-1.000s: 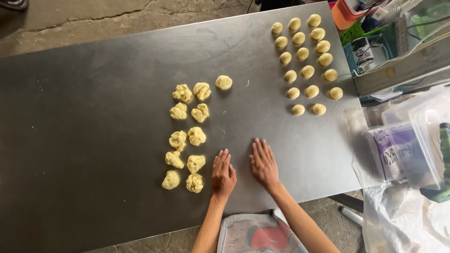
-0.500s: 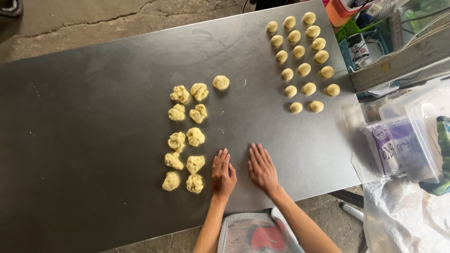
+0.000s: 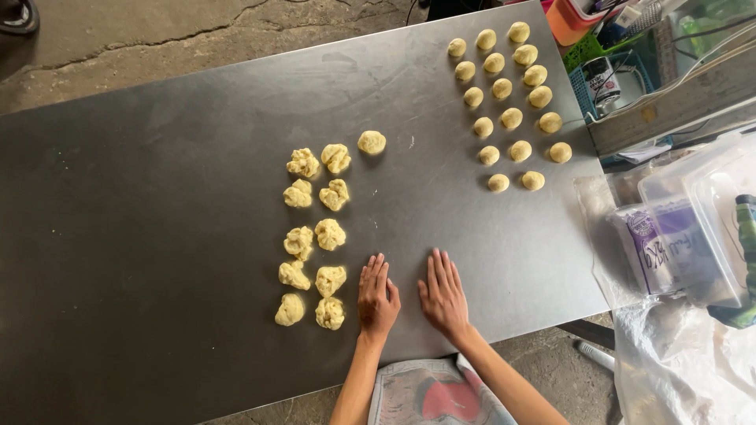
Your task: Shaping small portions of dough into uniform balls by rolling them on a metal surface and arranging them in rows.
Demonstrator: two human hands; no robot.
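Observation:
Both my hands lie flat, palms down, on the dark metal table [image 3: 157, 236] near its front edge. My left hand [image 3: 377, 299] rests just right of a group of several rough, lumpy dough pieces [image 3: 315, 236]. A little to its right is my right hand [image 3: 443, 296], fingers stretched forward. Whatever might be under either palm is hidden. One smoother dough ball [image 3: 372, 142] sits alone above the rough group. Several rounded dough balls [image 3: 508, 102] stand in neat rows at the table's far right.
Right of the table are clear plastic bags and containers [image 3: 685, 244], a blue basket [image 3: 602, 79] with a tin, and an orange tub [image 3: 568, 20]. Cracked concrete floor [image 3: 157, 31] shows beyond the far edge. A patterned apron [image 3: 433, 397] is below my arms.
Both hands stay flat in almost the same spot; only the view has drifted slightly.

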